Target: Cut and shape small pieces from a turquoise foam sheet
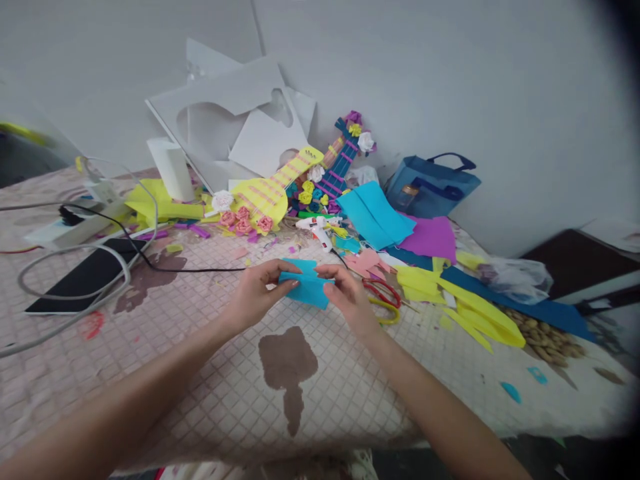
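A small piece of bright blue paper [311, 295], creased across its middle, is held above the table. My left hand [260, 290] pinches its left edge between thumb and fingers. At the right edge, my right hand [346, 293] grips the same paper with thumb and fingertips. Just beyond the paper lies a white glue gun [317, 230] with a dark cord. Close to my right hand are scissors with red handles [383, 291] and a yellow-handled pair [387, 313], both partly hidden.
Behind stand a yellow paper guitar [265, 193] with flowers and a blue one [343, 163]. Blue sheets [373, 217], a purple sheet [435, 237] and yellow strips [470, 310] lie right. A power strip [70, 230], cables and a black tablet-like slab [80, 280] lie left. Peanuts [545, 340] sit far right.
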The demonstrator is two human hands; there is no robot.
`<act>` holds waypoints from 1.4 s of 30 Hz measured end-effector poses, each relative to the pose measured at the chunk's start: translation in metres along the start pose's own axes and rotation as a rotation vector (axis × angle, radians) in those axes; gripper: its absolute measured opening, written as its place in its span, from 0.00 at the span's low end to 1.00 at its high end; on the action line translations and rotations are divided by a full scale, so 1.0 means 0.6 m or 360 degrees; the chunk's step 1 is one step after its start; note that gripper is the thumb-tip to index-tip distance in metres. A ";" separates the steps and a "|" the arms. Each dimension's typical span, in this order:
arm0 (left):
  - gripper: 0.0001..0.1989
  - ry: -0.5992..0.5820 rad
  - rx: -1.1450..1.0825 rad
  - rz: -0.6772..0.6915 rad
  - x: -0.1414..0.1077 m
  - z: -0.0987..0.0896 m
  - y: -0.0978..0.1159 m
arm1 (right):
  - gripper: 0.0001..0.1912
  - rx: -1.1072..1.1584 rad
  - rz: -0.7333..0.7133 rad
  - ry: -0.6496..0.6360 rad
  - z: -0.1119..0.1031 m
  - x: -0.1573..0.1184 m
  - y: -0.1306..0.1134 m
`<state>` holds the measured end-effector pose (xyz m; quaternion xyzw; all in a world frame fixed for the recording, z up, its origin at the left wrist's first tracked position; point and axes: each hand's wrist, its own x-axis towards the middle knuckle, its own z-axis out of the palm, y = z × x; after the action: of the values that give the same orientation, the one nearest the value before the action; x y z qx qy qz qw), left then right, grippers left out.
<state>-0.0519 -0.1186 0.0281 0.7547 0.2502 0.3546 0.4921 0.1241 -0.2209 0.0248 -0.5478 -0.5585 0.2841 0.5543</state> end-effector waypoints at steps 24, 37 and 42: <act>0.12 -0.0107 -0.0427 -0.0155 0.001 0.007 -0.009 | 0.06 -0.0208 -0.0166 0.0193 0.009 0.003 0.013; 0.19 -0.0011 -0.0596 -0.0110 0.005 0.006 -0.012 | 0.05 -0.0247 -0.0241 0.0287 0.008 0.000 0.014; 0.19 0.0011 -0.0556 -0.0118 0.007 0.006 -0.015 | 0.05 -0.0245 -0.0253 0.0294 0.008 0.001 0.008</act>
<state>-0.0465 -0.1140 0.0202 0.6467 0.2142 0.3769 0.6276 0.1211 -0.2179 0.0196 -0.5666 -0.5670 0.1438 0.5804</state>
